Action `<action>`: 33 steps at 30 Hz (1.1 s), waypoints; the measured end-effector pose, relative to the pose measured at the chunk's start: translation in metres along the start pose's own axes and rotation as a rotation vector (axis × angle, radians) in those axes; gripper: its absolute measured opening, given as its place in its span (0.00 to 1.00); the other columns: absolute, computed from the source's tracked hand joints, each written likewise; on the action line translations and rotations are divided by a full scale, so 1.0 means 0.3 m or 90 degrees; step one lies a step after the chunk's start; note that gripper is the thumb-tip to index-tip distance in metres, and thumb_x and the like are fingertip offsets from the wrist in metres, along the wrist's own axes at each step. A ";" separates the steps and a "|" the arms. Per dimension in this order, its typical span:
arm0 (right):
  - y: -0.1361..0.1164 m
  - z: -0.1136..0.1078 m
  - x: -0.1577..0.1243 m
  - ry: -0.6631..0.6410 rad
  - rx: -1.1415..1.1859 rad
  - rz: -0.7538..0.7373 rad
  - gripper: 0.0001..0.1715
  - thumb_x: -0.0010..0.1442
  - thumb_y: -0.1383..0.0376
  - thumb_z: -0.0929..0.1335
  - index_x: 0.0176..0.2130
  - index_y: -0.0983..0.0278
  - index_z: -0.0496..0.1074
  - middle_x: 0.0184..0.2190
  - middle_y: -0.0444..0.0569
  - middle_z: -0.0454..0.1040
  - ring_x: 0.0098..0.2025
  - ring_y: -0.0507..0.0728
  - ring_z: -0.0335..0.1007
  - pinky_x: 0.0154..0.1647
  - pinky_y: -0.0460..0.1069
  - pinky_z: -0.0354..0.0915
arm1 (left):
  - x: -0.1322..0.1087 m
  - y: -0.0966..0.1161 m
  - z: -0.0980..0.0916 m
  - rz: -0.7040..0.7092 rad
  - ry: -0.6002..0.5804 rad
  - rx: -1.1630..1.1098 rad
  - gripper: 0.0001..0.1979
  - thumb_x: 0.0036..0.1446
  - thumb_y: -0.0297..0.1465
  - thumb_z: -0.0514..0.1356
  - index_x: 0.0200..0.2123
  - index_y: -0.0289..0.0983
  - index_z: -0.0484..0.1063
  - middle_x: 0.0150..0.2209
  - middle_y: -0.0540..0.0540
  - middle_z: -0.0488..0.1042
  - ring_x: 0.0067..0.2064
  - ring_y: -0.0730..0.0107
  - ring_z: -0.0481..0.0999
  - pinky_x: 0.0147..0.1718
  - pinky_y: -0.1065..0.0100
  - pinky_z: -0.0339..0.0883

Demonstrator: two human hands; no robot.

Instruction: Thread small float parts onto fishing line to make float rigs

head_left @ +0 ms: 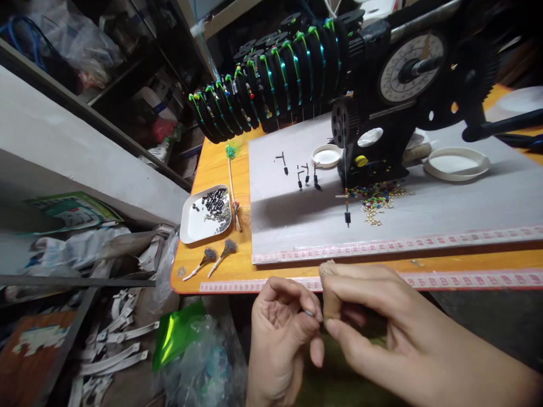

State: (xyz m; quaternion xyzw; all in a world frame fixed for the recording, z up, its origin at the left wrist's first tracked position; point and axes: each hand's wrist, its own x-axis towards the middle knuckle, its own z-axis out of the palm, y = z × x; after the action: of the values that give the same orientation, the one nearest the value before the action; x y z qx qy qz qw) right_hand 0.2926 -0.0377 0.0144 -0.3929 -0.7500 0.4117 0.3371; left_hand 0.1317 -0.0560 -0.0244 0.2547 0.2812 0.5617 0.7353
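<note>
My left hand [284, 333] is raised in front of the table edge, with thumb and index finger pinched together. A tiny dark piece [309, 312] shows at its fingertips, too small to name. My right hand [377, 316] is close beside it, thumb and index finger closed toward the left fingertips; what they hold, if anything, is hidden. A tan wrap [327, 269] covers one right fingertip. Beyond the hands, a hanging line carries a black cylindrical weight [348, 217], and small colored and gold pieces [377, 203] are heaped beside it.
A black machine [407, 73] with a dial and a row of line-wound discs [271, 79] stands over the white board [292, 226]. A white tray [195, 226] of black and grey pieces is on the left. Measuring tapes [382, 249] run along the front.
</note>
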 end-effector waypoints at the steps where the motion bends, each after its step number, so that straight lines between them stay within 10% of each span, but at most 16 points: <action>1: 0.000 0.000 0.001 -0.003 -0.001 0.001 0.12 0.58 0.76 0.63 0.26 0.64 0.67 0.24 0.41 0.66 0.26 0.49 0.62 0.27 0.44 0.58 | 0.001 0.001 0.002 -0.005 -0.002 -0.004 0.08 0.55 0.24 0.71 0.37 0.40 0.81 0.30 0.53 0.76 0.19 0.90 0.60 0.17 0.88 0.67; 27: 0.003 -0.001 0.001 -0.012 0.018 0.018 0.12 0.58 0.76 0.65 0.26 0.63 0.68 0.24 0.41 0.67 0.26 0.49 0.63 0.27 0.45 0.58 | -0.007 -0.006 -0.005 -0.006 0.020 0.009 0.09 0.54 0.25 0.72 0.37 0.40 0.78 0.30 0.53 0.77 0.20 0.87 0.66 0.17 0.87 0.67; 33: 0.032 -0.029 -0.013 -0.078 0.031 0.055 0.12 0.70 0.65 0.65 0.34 0.61 0.73 0.31 0.43 0.75 0.33 0.51 0.71 0.34 0.46 0.62 | -0.031 0.013 0.000 0.186 0.121 0.293 0.18 0.51 0.20 0.73 0.42 0.45 0.79 0.29 0.53 0.81 0.29 0.74 0.79 0.27 0.77 0.77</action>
State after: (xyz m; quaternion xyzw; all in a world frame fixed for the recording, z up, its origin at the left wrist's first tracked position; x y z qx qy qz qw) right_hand 0.3047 -0.0347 0.0090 -0.3908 -0.7415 0.4668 0.2819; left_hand 0.1270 -0.0640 -0.0204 0.3986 0.4292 0.6047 0.5398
